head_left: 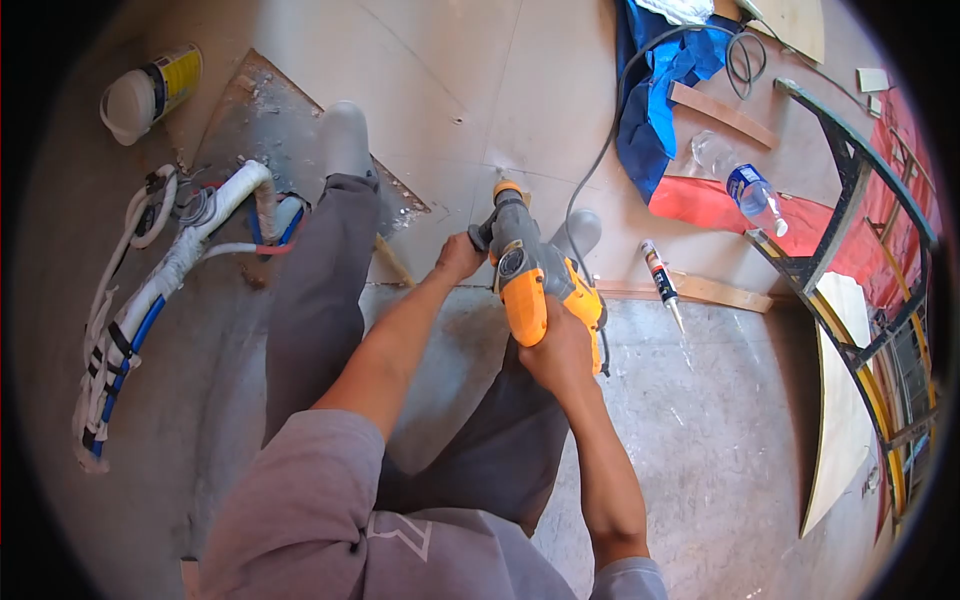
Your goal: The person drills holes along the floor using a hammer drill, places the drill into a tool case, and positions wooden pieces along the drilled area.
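Observation:
An orange and black rotary hammer drill (pixel 524 290) is held between both hands in the middle of the view, its front end pointing away from me at the tiled floor (pixel 430 120). My left hand (pixel 460 257) is closed on the black side handle. Around the rear grip, my right hand (pixel 562 352) is wrapped, with part of its fingers hidden by the orange housing. A pale dusty patch (pixel 497 176) shows on the tile at the drill's tip. Whether a bit is inside the tile I cannot tell. The drill's black cable (pixel 597 165) runs up to the right.
Wrapped pipes (pixel 180 265) and a tipped white bucket (pixel 132 105) lie at left. At right are a sealant tube (pixel 660 273), a plastic bottle (pixel 750 192), a blue sheet (pixel 645 120), red sheeting (pixel 690 203) and a ladder (pixel 850 200). Tile ends at a step onto concrete (pixel 700 430).

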### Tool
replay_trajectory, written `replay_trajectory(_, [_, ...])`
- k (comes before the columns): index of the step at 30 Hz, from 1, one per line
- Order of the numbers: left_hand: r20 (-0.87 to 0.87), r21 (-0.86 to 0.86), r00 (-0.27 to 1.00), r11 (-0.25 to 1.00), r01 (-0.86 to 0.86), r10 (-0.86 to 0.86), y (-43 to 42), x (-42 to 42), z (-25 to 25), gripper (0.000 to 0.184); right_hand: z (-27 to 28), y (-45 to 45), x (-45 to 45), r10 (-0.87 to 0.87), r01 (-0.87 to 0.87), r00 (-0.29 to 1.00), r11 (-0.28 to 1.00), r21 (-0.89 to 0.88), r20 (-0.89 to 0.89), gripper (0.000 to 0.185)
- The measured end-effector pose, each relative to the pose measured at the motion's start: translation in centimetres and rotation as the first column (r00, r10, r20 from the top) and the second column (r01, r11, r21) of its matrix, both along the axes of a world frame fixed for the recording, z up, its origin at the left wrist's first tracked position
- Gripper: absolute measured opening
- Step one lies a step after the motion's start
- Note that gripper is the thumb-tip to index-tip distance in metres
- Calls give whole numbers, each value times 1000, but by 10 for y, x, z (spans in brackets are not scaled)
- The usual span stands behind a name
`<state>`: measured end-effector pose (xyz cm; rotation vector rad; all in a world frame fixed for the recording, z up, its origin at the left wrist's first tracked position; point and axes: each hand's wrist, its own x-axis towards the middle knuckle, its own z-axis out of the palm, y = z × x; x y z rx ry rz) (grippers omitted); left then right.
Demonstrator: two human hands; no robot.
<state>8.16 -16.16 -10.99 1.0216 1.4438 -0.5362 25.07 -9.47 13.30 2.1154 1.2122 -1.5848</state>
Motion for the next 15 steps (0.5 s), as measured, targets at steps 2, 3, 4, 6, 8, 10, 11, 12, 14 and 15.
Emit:
replay_trajectory(2, [0, 35, 998, 998, -56, 56, -2, 3, 31, 31, 27, 0, 7, 11, -9, 1000, 997, 81, -29, 37])
replay_trajectory(3, [2, 62, 996, 995, -84, 84, 3, 4, 41, 30, 40, 1, 11, 15, -6, 998, 985, 173, -53, 42])
replay_trajectory(4, [-9, 54, 995, 993, -103, 104, 13, 5, 62, 29, 57, -1, 13, 20, 1, 996, 969, 246, -84, 48])
replay_trajectory(6, [-22, 66, 988, 986, -154, 156, 25, 5, 97, 28, 90, 4, 11, 74, -58, 995, 973, 226, -65, 58])
replay_trajectory(8, [-9, 69, 986, 984, -164, 165, 31, 1, 126, 27, 125, 22, 4, 102, -95, 994, 982, 164, -38, 68])
replay_trajectory(10, [19, 96, 976, 971, -218, 217, 39, -8, 151, 27, 152, 40, -7, 129, -124, 991, 985, 121, -40, 67])
replay_trajectory(11, [31, 115, 968, 961, -251, 249, 47, -15, 163, 27, 165, 50, -14, 149, -144, 988, 984, 106, -45, 67])
replay_trajectory(12, [43, 145, 962, 951, -274, 271, 55, -22, 170, 27, 173, 60, -21, 180, -172, 983, 975, 144, -46, 66])
replay_trajectory(14, [64, 193, 949, 929, -316, 309, 67, -39, 181, 27, 190, 75, -37, 237, -223, 971, 953, 206, -45, 65])
replay_trajectory(15, [89, 200, 950, 929, -313, 301, 76, -50, 187, 27, 199, 83, -47, 262, -247, 964, 943, 222, -41, 64])
